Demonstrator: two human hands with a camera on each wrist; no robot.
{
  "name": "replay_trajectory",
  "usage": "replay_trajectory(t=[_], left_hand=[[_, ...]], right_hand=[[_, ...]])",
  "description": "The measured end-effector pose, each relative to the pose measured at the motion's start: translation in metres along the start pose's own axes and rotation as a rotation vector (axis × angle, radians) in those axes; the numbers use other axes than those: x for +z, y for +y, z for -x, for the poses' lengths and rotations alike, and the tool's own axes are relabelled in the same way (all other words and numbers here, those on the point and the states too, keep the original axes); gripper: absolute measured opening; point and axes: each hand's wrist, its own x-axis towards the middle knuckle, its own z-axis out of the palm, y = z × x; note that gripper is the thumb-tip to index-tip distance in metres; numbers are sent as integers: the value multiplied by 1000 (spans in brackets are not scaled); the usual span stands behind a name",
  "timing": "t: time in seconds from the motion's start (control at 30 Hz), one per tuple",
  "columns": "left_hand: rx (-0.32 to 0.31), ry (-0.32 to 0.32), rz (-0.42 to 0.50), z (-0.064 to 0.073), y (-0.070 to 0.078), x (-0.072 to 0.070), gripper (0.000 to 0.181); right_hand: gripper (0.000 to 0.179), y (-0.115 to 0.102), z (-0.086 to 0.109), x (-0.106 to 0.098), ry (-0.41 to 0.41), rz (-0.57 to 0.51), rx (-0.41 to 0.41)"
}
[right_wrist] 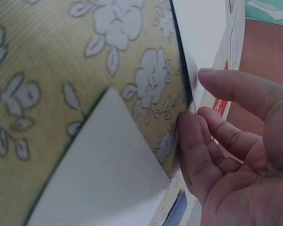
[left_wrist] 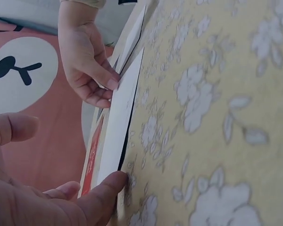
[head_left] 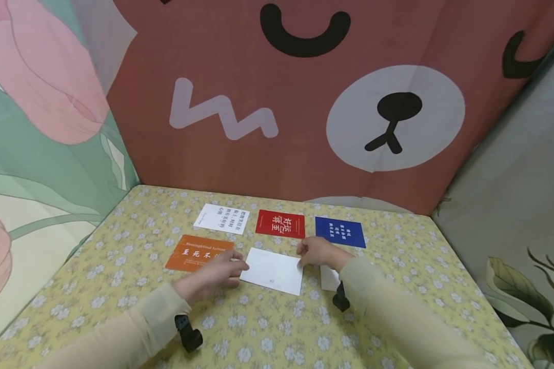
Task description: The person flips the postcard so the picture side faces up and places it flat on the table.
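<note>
Pale sleeves reach across a floral tablecloth. Between the hands is a mostly plain white card. The right hand pinches its right edge near the far corner; the left hand, fingers loosely parted, grips nothing at its left edge, beside an orange card.

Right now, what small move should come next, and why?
Probably lift the middle white card by its right edge to turn it over: the right hand is at that edge, and the face looks nearly blank, while the orange card shows print.
</note>
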Motion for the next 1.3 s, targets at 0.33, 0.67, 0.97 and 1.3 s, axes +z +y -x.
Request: replay_trajectory(t=[0.33,0.67,0.97,1.3], left_hand=[[6,5,122,2,-4,9,54],[89,85,66,-3,-18,15,38],[193,185,88,-1,-23,17,25],[271,227,209,-4,-15,6,24]], right_hand=[[21,-3,-3,5,17,66,10],[14,6,-8,11,8,-6,18],[7,7,-3,10,49,-168,21],[8,8,-3,7,95,-316,-46]])
